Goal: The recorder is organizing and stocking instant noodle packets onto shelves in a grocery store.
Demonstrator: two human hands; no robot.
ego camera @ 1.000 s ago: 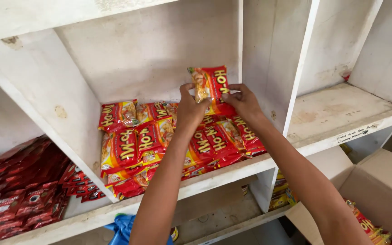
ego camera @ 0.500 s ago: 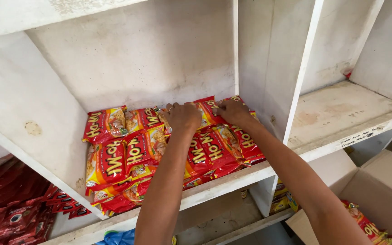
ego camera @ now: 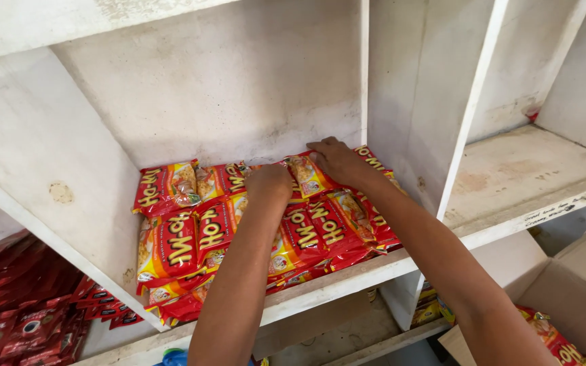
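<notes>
Several red and yellow noodle packets (ego camera: 191,230) lie flat in rows on a white shelf (ego camera: 347,281) inside a white cubby. My left hand (ego camera: 269,184) rests knuckles up on the packets near the middle of the back row. My right hand (ego camera: 334,159) lies fingers spread on a packet (ego camera: 306,175) at the back right of the pile, pressing it against the rear wall. Both forearms reach in from below.
A white divider (ego camera: 466,129) walls off the bare shelf (ego camera: 530,176) to the right. Dark red packets (ego camera: 15,305) fill the cubby at lower left. A cardboard box (ego camera: 578,298) holding more noodle packets stands at lower right. More packets sit on a lower shelf.
Both hands carried a packet from above the pile down onto its back right part. The hands now press on the pile, and the camera has moved closer.
</notes>
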